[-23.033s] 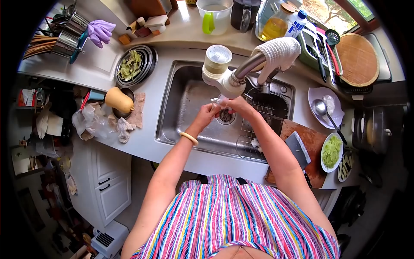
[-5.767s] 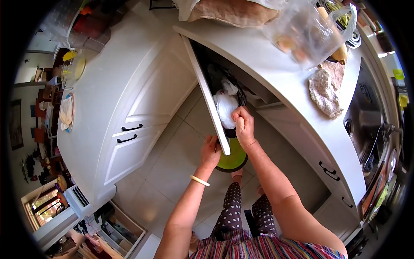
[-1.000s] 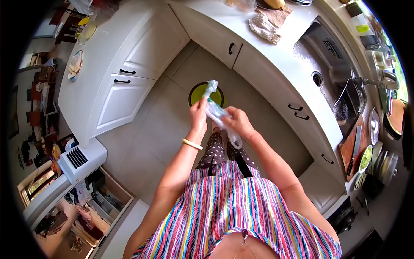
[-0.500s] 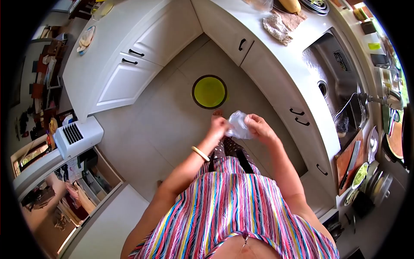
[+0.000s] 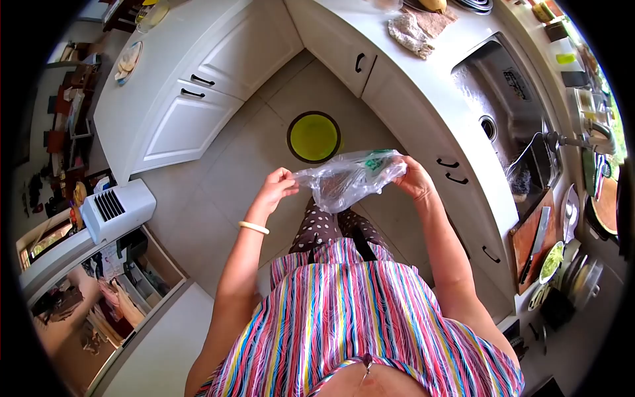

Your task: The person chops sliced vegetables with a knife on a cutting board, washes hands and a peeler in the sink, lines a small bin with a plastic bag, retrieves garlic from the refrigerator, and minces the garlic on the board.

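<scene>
A clear plastic bag (image 5: 344,183) with a green printed patch is stretched between my two hands, above my legs. My left hand (image 5: 275,188) pinches the bag's left end, fingers closed. At the other end, my right hand (image 5: 415,178) grips the bag's right edge beside the green print. Just beyond the bag, on the tiled floor, is a round yellow-green bin (image 5: 313,137) with a dark rim. Whether the bag's mouth is parted cannot be made out.
White cabinets (image 5: 211,126) with black handles enclose the floor on the left and right. On the right counter are a sink (image 5: 493,99), a cutting board (image 5: 526,255) with a knife (image 5: 537,241) and a bowl of chopped greens (image 5: 551,262). A cloth (image 5: 410,36) lies farther back.
The bag was bunched between my hands and is now spread wide. My left hand has moved left and my right hand slightly right and up. The view has shifted slightly.
</scene>
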`<state>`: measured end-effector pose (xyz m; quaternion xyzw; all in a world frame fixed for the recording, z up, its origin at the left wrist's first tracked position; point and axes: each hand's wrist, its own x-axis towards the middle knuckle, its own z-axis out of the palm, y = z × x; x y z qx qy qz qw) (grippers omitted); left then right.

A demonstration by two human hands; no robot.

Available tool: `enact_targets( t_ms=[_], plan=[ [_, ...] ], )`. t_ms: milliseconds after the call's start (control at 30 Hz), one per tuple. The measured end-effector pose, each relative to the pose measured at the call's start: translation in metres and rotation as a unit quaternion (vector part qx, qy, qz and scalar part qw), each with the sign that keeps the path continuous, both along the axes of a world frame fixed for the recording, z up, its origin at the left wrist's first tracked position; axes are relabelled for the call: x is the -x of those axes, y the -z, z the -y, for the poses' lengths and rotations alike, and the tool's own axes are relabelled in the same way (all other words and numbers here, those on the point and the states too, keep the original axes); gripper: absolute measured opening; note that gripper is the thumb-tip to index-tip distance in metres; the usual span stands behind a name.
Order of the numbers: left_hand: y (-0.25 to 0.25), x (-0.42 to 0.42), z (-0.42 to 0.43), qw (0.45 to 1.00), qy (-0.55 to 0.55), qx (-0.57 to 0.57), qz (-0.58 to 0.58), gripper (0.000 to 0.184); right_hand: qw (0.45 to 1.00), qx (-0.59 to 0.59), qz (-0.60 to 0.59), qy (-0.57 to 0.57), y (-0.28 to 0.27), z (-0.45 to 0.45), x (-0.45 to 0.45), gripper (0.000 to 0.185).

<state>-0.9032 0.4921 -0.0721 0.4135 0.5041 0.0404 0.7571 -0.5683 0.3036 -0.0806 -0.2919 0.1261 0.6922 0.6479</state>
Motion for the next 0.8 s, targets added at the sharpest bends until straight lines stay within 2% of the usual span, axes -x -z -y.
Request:
enact_targets(
  t_ms=[33, 100, 133, 167, 233, 267, 333, 400, 467, 500, 567, 600, 667, 700, 767, 800],
  plan=[
    [-0.009, 0.002, -0.006, 0.994, -0.058, 0.040, 0.079, 0.008, 0.999, 0.029, 0.011, 0.019, 0.002, -0.001, -0.001, 0.021],
    [-0.022, 0.006, -0.017, 0.950, -0.173, 0.122, 0.230, 0.007, 0.993, 0.093, 0.034, 0.057, 0.000, -0.003, 0.000, 0.022],
    [-0.022, 0.008, -0.023, 0.940, -0.167, 0.130, 0.269, 0.006, 0.979, 0.153, 0.131, -0.005, -0.015, -0.009, 0.004, 0.020],
    [-0.022, 0.006, -0.025, 0.938, -0.176, 0.145, 0.262, 0.006, 0.976, 0.112, 0.180, -0.042, -0.007, -0.007, 0.006, 0.013],
    [-0.051, -0.007, -0.030, 0.935, -0.193, 0.174, 0.243, 0.007, 0.942, 0.069, 0.293, -0.151, -0.035, -0.016, 0.009, 0.012],
    [-0.060, -0.009, -0.034, 0.938, -0.147, 0.174, 0.260, 0.013, 0.915, 0.042, 0.364, -0.168, -0.031, -0.019, 0.012, 0.011],
    [-0.048, -0.008, -0.044, 0.986, -0.047, 0.084, 0.139, 0.015, 0.841, -0.008, 0.504, -0.197, -0.021, -0.025, 0.017, 0.011],
    [-0.050, -0.015, -0.046, 0.993, 0.096, -0.032, 0.054, 0.022, 0.730, -0.016, 0.665, -0.159, -0.016, -0.033, 0.029, 0.013],
    [-0.036, -0.024, -0.044, 0.988, 0.066, -0.096, 0.103, 0.022, 0.604, -0.003, 0.788, -0.120, -0.013, -0.040, 0.038, 0.014],
    [-0.032, -0.024, -0.047, 0.983, 0.052, -0.127, 0.126, 0.023, 0.609, 0.042, 0.782, -0.123, -0.010, -0.042, 0.043, 0.014],
    [-0.030, -0.022, -0.063, 0.981, 0.096, -0.104, 0.130, 0.020, 0.615, 0.134, 0.767, -0.124, 0.001, -0.043, 0.047, 0.015],
    [-0.033, -0.019, -0.070, 0.978, 0.123, -0.084, 0.149, 0.019, 0.658, 0.154, 0.723, -0.146, 0.014, -0.043, 0.048, 0.013],
    [-0.065, -0.019, -0.078, 0.972, 0.177, -0.041, 0.151, 0.019, 0.723, 0.135, 0.670, -0.100, 0.032, -0.048, 0.059, 0.010],
    [-0.073, -0.015, -0.076, 0.959, 0.245, -0.099, 0.103, 0.019, 0.754, 0.122, 0.641, -0.076, 0.038, -0.052, 0.066, 0.010],
    [-0.082, -0.008, -0.077, 0.901, 0.373, -0.219, 0.004, 0.019, 0.800, 0.142, 0.566, -0.138, 0.046, -0.064, 0.075, 0.023],
    [-0.048, 0.004, -0.077, 0.924, 0.301, -0.237, 0.007, 0.021, 0.821, 0.149, 0.525, -0.169, 0.049, -0.068, 0.081, 0.031]
  ],
)
